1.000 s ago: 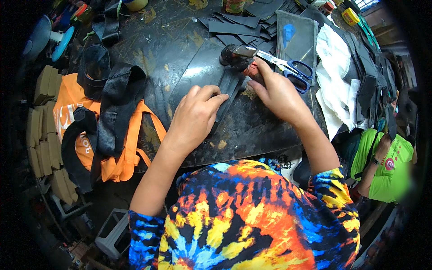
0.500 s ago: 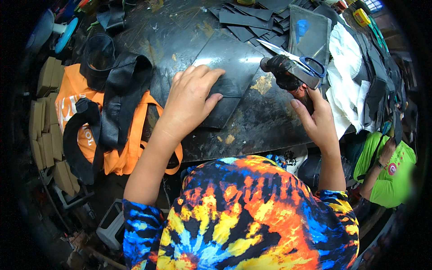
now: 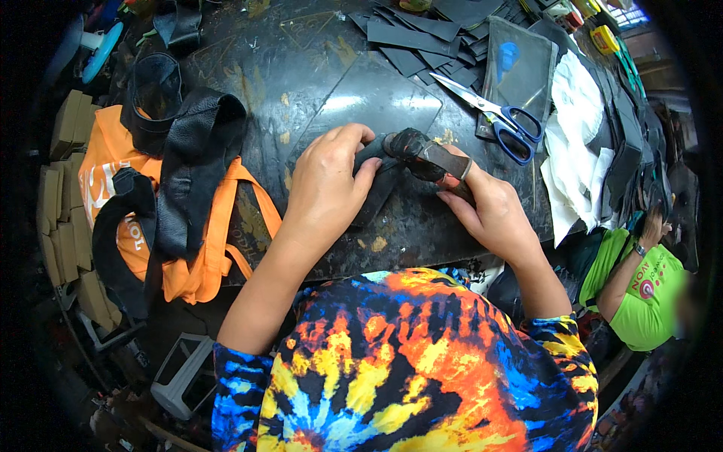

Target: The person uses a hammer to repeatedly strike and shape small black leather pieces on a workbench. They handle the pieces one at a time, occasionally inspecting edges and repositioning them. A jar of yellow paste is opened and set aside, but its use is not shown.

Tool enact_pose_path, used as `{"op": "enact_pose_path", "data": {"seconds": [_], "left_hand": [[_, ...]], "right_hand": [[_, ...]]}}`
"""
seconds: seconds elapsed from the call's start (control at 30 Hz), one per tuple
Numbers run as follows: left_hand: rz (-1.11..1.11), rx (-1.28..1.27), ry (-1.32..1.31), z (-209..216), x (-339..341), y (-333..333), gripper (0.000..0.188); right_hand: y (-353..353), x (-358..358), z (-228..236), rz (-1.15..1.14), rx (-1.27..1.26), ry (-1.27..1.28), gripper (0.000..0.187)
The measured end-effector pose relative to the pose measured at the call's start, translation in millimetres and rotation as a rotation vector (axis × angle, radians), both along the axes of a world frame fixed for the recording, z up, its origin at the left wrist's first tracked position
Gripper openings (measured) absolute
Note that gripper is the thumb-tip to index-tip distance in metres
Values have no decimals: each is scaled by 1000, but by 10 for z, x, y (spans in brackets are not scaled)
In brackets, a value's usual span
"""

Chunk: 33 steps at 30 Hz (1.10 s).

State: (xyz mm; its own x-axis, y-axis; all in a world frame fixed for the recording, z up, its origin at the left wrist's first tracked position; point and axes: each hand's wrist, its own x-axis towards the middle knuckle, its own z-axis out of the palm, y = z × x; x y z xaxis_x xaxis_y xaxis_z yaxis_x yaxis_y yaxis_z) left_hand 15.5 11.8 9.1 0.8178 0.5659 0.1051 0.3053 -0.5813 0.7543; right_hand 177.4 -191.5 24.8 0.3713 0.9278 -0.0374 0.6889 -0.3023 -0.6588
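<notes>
Black hammer [image 3: 422,154], head left, handle right

Dark grey, glossy worktable [image 3: 316,83] mottled with yellowish-tan stains. Near centre, a black leather piece [image 3: 376,188] and a tool [image 3: 429,160] with a black wrapped head, grey metal band and reddish handle. Far right of centre, scissors [image 3: 493,117] with silver blades and blue handles; beyond them, black cut strips [image 3: 410,38]. Right, white cloth [image 3: 576,143]. Left, an orange bag [image 3: 203,256] with white print, draped with black leather straps [image 3: 188,173]; far left, tan blocks [image 3: 64,196]. Near edge, a tie-dye shirt [image 3: 407,369] in swirled orange, yellow, blue and black. Lower right, another person's bright green shirt [image 3: 648,297] with a red and white mark.
</notes>
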Motion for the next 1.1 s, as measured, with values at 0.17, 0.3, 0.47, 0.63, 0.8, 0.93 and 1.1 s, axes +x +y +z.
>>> {"op": "enact_pose_path", "data": {"seconds": [0.17,0.3,0.47,0.63,0.8,0.93,1.1], "left_hand": [[-3,-7,51,26,-13,2,25],[12,62,17,21,-21,-8,24],[1,20,2,7,-38,10,21],[-16,91,-77,-4,-65,-18,21],[-51,239,-134,-28,-67,-20,23],[-107,355,-94,-34,-64,-17,27],[-200,529,-27,-12,-77,-2,30]], "right_hand": [[-27,-7,43,-28,22,1,72],[-16,2,67,-9,-40,-35,71],[-30,-3,88,-6,-48,-31,71],[-46,-21,82,-30,-62,8,71],[-54,14,87,-19,-65,49,70],[-50,23,104,-21,-80,85,70],[-36,18,139,-20,-98,88,69]]}}
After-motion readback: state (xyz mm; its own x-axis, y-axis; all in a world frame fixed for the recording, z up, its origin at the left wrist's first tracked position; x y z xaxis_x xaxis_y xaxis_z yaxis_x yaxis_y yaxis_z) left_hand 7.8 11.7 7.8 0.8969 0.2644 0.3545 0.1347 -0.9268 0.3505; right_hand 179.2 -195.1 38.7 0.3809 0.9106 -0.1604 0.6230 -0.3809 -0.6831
